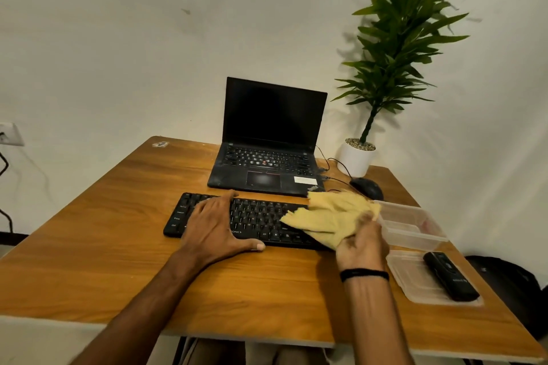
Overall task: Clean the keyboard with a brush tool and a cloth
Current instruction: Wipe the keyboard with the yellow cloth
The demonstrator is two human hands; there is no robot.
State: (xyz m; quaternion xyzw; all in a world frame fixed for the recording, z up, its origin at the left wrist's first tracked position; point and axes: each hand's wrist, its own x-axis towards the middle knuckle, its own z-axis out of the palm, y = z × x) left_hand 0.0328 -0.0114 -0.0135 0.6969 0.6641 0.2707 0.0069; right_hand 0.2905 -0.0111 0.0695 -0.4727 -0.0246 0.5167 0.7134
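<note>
Head view: left hand (218, 225) flat, fingers spread, on black keyboard (261, 218), likely bracing it on desk (89, 246); right hand (360, 241) clutches yellow cloth (330, 216) draped over keyboard's right end, seemingly for wiping.

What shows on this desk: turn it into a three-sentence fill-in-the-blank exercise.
1. The right hand holds a yellow ____ over the keyboard's right end.
2. The left hand rests on the keyboard's ____ half.
3. Behind the keyboard stands an open ____, its screen dark.
Missing words: cloth; left; laptop.
</note>
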